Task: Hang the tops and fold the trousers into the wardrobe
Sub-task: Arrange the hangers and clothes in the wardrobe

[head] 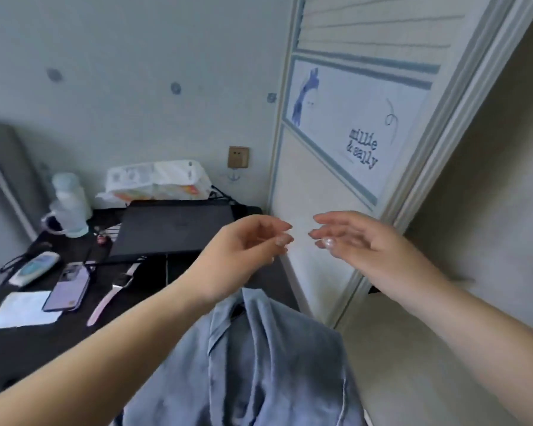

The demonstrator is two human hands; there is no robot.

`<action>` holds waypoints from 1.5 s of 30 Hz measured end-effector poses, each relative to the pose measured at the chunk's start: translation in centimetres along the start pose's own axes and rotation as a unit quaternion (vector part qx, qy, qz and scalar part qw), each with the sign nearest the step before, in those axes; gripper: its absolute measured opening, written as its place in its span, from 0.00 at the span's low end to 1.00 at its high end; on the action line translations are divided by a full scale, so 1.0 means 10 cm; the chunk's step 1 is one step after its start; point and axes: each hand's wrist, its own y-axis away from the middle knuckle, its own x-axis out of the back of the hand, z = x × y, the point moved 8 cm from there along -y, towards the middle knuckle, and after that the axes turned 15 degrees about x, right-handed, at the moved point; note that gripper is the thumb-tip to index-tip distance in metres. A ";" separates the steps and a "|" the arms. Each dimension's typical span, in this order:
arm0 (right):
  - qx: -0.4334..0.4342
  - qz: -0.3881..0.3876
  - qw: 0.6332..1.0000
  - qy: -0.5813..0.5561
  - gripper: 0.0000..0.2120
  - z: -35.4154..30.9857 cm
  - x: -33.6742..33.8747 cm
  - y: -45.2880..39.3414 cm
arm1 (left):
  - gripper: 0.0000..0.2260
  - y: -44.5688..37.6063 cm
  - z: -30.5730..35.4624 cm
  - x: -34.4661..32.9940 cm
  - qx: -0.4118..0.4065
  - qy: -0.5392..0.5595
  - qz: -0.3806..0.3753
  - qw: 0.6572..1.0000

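Head view: both hands raised, bare, above a blue shirt

Head camera, looking down past two forearms. Low centre, a blue collared shirt (259, 364), hanging or draped below the wrists, collar uppermost, touched by neither hand; cannot tell what carries it. Behind it to the left, a dark surface (28, 348) crowded with a closed black laptop (173, 229), a purple phone (70, 287), a pink-strapped watch (111, 295), a pale remote (34, 268), a white paper sheet (22, 310), a clear lidded bottle (68, 204) and a white plastic bag (157, 179) against the wall. To the right, a pale wardrobe door (351, 124) bearing a poster lettered "millie & sally", standing just behind the fingertips.

Left hand (243, 241) and right hand (357, 238) held up facing each other, tips near but apart. Fingers (282, 230) of both loosely bent, spread moderately, gripping nothing and touching nothing
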 end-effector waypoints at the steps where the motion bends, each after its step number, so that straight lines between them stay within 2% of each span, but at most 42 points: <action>1: 0.005 -0.004 1.000 -0.025 0.13 0.03 -0.16 -0.01 | 0.06 0.12 -0.10 0.10 0.014 0.013 0.028 0.999; 4: 0.019 -0.056 0.993 -0.106 0.13 0.07 -0.74 0.02 | 0.07 0.60 -0.48 0.43 0.057 0.061 0.130 0.988; 9: 0.048 -0.191 0.959 -0.205 0.12 -0.07 -1.76 0.17 | 0.06 1.65 -1.03 0.87 0.117 0.071 0.279 0.950; 13: 0.051 -0.315 0.912 -0.258 0.10 -0.39 -2.76 0.55 | 0.08 2.78 -1.37 1.13 0.157 0.128 0.425 0.882; 15: 0.063 -0.377 0.882 -0.276 0.10 -0.67 -3.18 0.82 | 0.04 3.35 -1.49 1.17 0.160 0.156 0.494 0.840; 19: 0.095 -0.468 0.826 -0.299 0.11 -1.38 -3.83 1.34 | 0.05 4.46 -1.67 1.16 0.154 0.188 0.589 0.771; 23: 0.121 -0.527 0.779 -0.319 0.10 -2.00 -4.37 1.91 | 0.10 5.44 -1.82 1.14 0.143 0.216 0.651 0.714; 26: 0.119 -0.559 0.748 -0.338 0.11 -2.44 -4.87 2.40 | 0.06 6.24 -1.95 1.22 0.121 0.234 0.691 0.673; 33: 0.109 -0.630 0.688 -0.344 0.10 -3.36 -6.04 3.58 | 0.05 8.13 -2.32 1.46 0.129 0.251 0.758 0.588; 41: 0.100 -0.689 0.634 -0.336 0.09 -4.20 -7.09 4.38 | 0.07 9.52 -2.62 1.70 0.132 0.270 0.800 0.519; 45: 0.104 -0.706 0.614 -0.337 0.09 -4.54 -7.60 4.53 | 0.15 9.89 -2.75 1.93 0.138 0.275 0.806 0.506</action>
